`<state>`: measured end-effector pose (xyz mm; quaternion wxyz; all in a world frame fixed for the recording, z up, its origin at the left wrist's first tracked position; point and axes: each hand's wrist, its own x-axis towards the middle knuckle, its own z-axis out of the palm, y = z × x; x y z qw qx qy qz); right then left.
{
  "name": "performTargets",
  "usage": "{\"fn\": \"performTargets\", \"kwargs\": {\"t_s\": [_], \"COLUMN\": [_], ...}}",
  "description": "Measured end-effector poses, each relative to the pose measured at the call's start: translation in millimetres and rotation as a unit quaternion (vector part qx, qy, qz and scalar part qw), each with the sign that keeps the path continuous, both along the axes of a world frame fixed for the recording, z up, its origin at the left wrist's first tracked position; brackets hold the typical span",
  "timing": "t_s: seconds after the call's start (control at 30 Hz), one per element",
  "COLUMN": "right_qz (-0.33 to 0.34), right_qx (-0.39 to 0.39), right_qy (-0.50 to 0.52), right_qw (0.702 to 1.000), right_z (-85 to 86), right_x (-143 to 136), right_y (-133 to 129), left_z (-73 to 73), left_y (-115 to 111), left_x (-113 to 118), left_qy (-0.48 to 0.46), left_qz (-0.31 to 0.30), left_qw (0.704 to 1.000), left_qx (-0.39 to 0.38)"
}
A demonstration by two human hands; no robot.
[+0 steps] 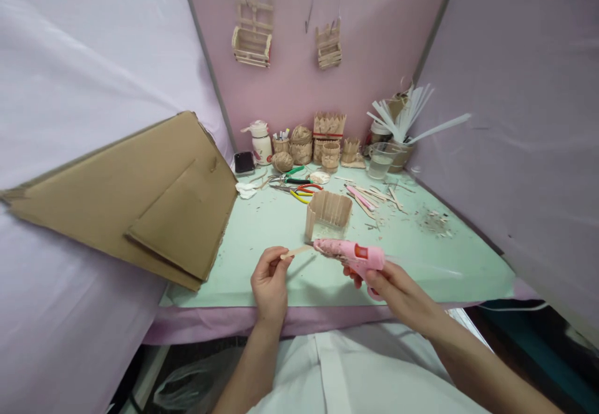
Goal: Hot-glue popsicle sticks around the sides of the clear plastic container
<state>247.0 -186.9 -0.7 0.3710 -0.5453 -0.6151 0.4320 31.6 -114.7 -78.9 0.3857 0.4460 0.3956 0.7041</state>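
Observation:
My left hand (271, 282) pinches one end of a short flat wooden stick (297, 251), which points to the right. Wrapped around the handle of a pink hot glue gun (345, 253) is my right hand (390, 286). The gun's nozzle points left and meets, or nearly meets, the far end of the stick; I cannot tell whether they touch. Just behind the nozzle stands a small box with walls of wooden sticks (331, 207), its near side clear or open. The gun's tip overlaps the box's lower edge in view.
Pliers with coloured handles (302, 191) lie behind the box. Loose sticks (374, 197) and scraps (435, 222) are scattered at right. Cardboard (187, 202) leans at left. Along the back stand a white bottle (261, 143), twine (282, 162), a plastic cup of liquid (380, 161) and white strips (406, 115).

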Motion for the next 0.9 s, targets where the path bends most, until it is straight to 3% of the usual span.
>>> {"fn": "performTargets", "kwargs": {"t_s": [0.13,0.3,0.9], "right_qz": [0.002,-0.015,-0.01], "right_qx": [0.023,-0.003,-0.015], "right_qy": [-0.033,-0.048,-0.019], "right_qw": [0.999,0.999,1.0], "right_z": [-6.3,-7.7,-3.2], "right_x": [-6.2,-9.4,-15.0], "right_y": [1.2,1.7,0.2], "left_z": [0.4,1.8,5.2], "left_y": [-1.5,-3.5,-4.6], "left_x": [-1.1,-1.0,0.5], "left_qy": [0.017,0.035,0.027], "left_qz": [0.003,0.005,-0.009], "left_qw": [1.0,0.999,1.0], "left_qx": [-0.01,-0.021,-0.009]}}
